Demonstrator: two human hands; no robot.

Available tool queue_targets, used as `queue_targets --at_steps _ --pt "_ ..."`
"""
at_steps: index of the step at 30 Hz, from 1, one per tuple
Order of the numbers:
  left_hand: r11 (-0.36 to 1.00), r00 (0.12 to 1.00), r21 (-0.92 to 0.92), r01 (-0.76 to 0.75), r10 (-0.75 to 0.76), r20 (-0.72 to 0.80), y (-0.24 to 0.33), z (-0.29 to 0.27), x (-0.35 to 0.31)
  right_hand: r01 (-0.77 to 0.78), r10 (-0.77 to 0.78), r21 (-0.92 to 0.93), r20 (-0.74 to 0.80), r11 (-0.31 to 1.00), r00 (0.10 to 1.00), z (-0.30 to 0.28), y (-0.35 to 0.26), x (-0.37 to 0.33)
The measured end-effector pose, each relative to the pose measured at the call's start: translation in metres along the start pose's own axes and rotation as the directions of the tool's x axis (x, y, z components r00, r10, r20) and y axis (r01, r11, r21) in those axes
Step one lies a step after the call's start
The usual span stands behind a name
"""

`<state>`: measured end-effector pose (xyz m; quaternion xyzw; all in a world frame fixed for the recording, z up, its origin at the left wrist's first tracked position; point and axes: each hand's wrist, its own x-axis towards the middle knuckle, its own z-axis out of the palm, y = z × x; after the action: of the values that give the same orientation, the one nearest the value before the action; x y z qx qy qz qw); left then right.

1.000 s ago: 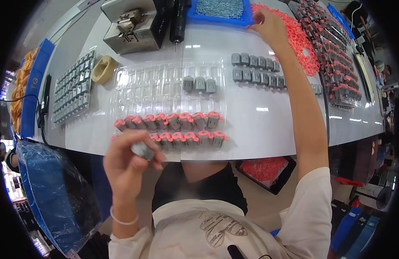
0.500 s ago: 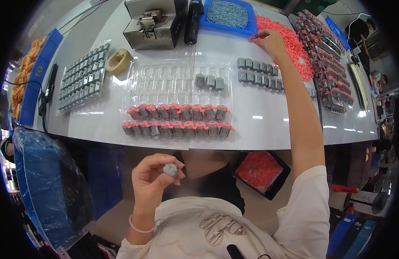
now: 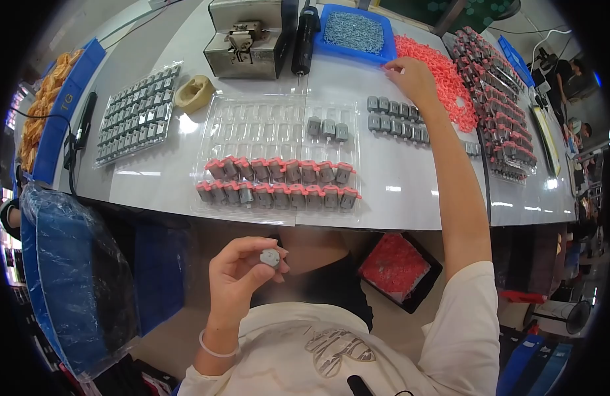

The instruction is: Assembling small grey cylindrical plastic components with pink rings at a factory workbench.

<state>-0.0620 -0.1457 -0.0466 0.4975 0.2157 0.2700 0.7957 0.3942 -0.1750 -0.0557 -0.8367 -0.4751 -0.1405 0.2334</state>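
Note:
My left hand (image 3: 242,270) is closed on a small grey motor (image 3: 270,257) above my lap, with one end face turned up. My right hand (image 3: 409,78) reaches far across the table, beside the front corner of the blue tray (image 3: 358,58). Its fingertips are pinched around a small pink plastic piece (image 3: 388,65), only partly visible. Right of that hand spreads a heap of pink plastic pieces (image 3: 437,72). On the table before me lies a clear blister tray (image 3: 252,125). Two rows of grey motors with pink pieces (image 3: 278,196) and a few bare motors (image 3: 328,129) sit in it.
Bare grey motors (image 3: 391,123) stand in rows under my right forearm. A tray of grey motors (image 3: 136,115), a beige ring (image 3: 194,96), a metal fixture (image 3: 245,43) and a black electric screwdriver (image 3: 305,43) surround the blister tray. Stacked trays of pink-fitted motors (image 3: 496,105) stand at right.
The whole view has shifted slightly. My right hand remains near the blue tray's corner, its pink piece now less visible. My left hand still holds the motor above my lap.

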Motion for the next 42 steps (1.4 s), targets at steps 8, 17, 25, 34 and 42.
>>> queue_targets --at_steps 8,17,25,34,42 --pt "0.998 0.995 -0.058 0.006 0.0 0.1 -0.001 -0.006 0.003 0.044 -0.045 0.058 0.012 0.997 0.999 0.001 0.013 -0.001" --pt "0.998 0.997 -0.022 0.067 -0.066 0.033 0.001 0.006 -0.004 -0.049 0.039 0.106 0.087 0.993 0.995 -0.007 0.002 -0.006" --pt "0.995 0.995 -0.027 -0.098 0.098 0.026 -0.006 0.011 0.006 -0.311 -0.006 0.813 0.36 0.492 0.933 -0.071 -0.117 -0.051" --pt "0.936 0.984 -0.35 -0.04 0.099 0.151 -0.017 0.021 0.008 -0.577 0.003 0.801 0.584 0.16 0.812 -0.104 -0.229 -0.174" --pt "0.943 0.98 -0.323 -0.076 0.13 0.148 -0.027 0.017 -0.005 -0.103 -0.172 0.844 0.224 0.526 0.959 -0.1 -0.24 -0.2"
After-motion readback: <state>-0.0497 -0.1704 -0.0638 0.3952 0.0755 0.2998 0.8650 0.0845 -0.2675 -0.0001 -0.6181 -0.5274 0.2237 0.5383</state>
